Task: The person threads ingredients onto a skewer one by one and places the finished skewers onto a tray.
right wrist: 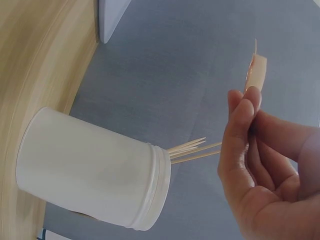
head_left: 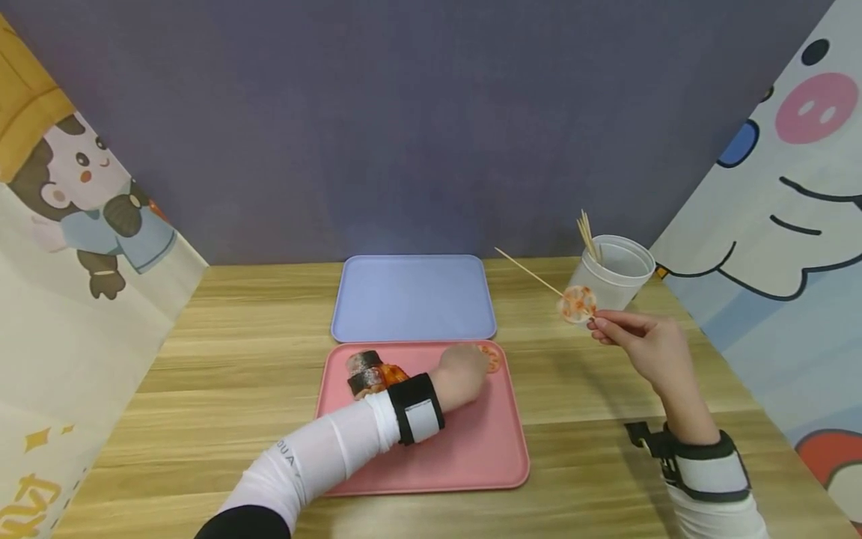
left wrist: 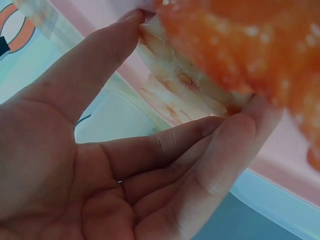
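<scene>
In the head view my right hand (head_left: pixel 640 344) pinches the lower end of a thin wooden skewer (head_left: pixel 528 271) that runs up and left. A round slice (head_left: pixel 578 304), mottled white and orange, is threaded on it near my fingertips; the right wrist view shows this pale slice (right wrist: pixel 257 72) edge-on. Over the pink tray (head_left: pixel 465 464), my left hand (head_left: pixel 463 376) has its back to the head camera. In the left wrist view its thumb and fingers grip a pale, brown-spotted food slice (left wrist: pixel 175 70). A glossy orange food piece (left wrist: pixel 240 45) fills the near corner.
On the pink tray lie black-wrapped rolls (head_left: pixel 366 372) and another orange-patterned slice (head_left: pixel 491 359). A blue tray (head_left: pixel 414 298) lies behind it, against the grey wall. At the back right stands a white tub (head_left: pixel 616 273) with several skewers (head_left: pixel 587 233).
</scene>
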